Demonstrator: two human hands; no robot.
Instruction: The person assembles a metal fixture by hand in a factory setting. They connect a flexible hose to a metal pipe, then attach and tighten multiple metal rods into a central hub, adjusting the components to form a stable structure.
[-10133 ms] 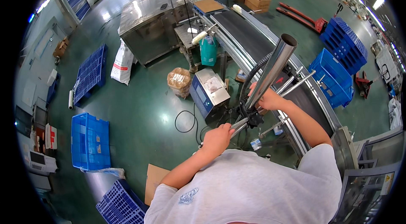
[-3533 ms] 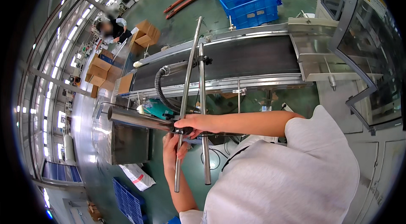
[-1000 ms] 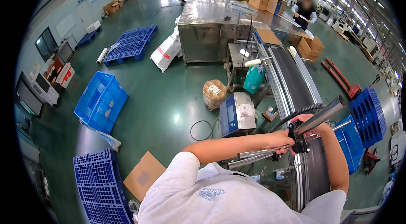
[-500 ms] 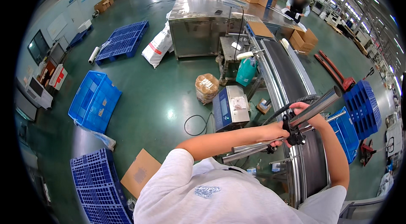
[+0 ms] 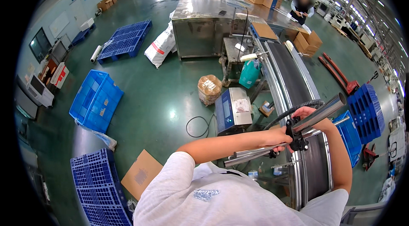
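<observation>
A black pipe clamp (image 5: 297, 135) joins metal rods above the conveyor belt (image 5: 317, 166). From its left side my left hand (image 5: 276, 137) grips it, the fingers closed and curling beneath around the clamp and the thin rods (image 5: 251, 154). My right hand (image 5: 310, 115) reaches behind the thick steel tube (image 5: 326, 111), which rises to the right through the clamp. Its fingers bend around the clamp's upper back, and the tube hides part of them. A black corrugated hose (image 5: 294, 110) arches just beyond both hands.
A boxy machine with a screen (image 5: 233, 111) and a wrapped brown roll (image 5: 209, 89) stand on the floor left of the conveyor. Farther left are a blue crate (image 5: 96, 102) and blue pallets (image 5: 96, 187). A steel table (image 5: 200, 34) stands ahead; a co-worker (image 5: 300, 10) is beyond.
The scene has shifted slightly in view. Both hands keep their hold on the clamp, with small finger movement on the right. In the background, a walking person has moved right.
</observation>
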